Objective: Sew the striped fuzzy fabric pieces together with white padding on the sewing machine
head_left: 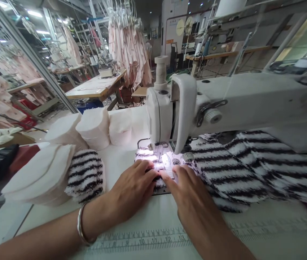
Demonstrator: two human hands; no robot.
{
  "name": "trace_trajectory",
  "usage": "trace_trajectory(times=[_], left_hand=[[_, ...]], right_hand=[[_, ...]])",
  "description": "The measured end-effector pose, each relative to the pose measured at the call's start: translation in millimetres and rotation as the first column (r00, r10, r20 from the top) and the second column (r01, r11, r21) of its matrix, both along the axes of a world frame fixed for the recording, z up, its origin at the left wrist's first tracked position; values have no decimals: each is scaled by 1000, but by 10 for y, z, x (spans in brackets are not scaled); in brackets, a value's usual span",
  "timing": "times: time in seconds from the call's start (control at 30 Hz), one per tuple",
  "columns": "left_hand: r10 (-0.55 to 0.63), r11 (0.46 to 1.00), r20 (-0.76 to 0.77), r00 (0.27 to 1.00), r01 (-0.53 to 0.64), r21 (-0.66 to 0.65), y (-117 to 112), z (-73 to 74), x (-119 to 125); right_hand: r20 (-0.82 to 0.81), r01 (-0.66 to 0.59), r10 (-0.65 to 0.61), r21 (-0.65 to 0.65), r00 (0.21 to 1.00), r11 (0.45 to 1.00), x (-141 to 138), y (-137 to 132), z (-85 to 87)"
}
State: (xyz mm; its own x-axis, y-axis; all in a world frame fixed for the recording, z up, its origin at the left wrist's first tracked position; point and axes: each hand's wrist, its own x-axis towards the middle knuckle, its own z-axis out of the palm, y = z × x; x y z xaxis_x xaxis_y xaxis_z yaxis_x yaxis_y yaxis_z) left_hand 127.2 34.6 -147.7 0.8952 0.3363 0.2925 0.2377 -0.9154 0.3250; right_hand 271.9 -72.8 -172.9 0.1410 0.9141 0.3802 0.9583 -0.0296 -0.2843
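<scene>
The striped fabric (pixel 144 154) is laid under the needle of the sewing machine (pixel 169 108), in the lamp's light. It is pressed flat by the left hand (pixel 133 189) and the right hand (pixel 193 202). The fingers are held together and the fingertips of the two hands nearly touch. White pads (pixel 39 177) are stacked at the left of the table (pixel 156 216), with a striped pad (pixel 85 175) touching them. A striped pile (pixel 250 169) is heaped at the right.
</scene>
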Motion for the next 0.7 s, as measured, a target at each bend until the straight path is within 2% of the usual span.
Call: trace_trajectory(times=[0.17, 0.27, 0.37, 0.6, 0.7], left_hand=[[-55, 998, -27, 998, 56, 5, 14, 14, 0], [-44, 999, -10, 999, 44, 32, 8, 9, -5], [-30, 999, 35, 999, 31, -14, 2, 15, -10], [-67, 998, -28, 997, 66, -24, -25, 26, -66], [-76, 997, -46, 996, 77, 4, -43, 7, -97]], right_hand=[[52, -27, 24, 71, 998, 997, 30, -198, -99], [78, -25, 17, 105, 997, 994, 53, -367, -167], [58, 0, -5, 86, 998, 996, 58, -449, -191], [56, 46, -55, 142, 997, 989, -65, -332, -197], [92, 61, -70, 100, 993, 993, -141, -266, -180]])
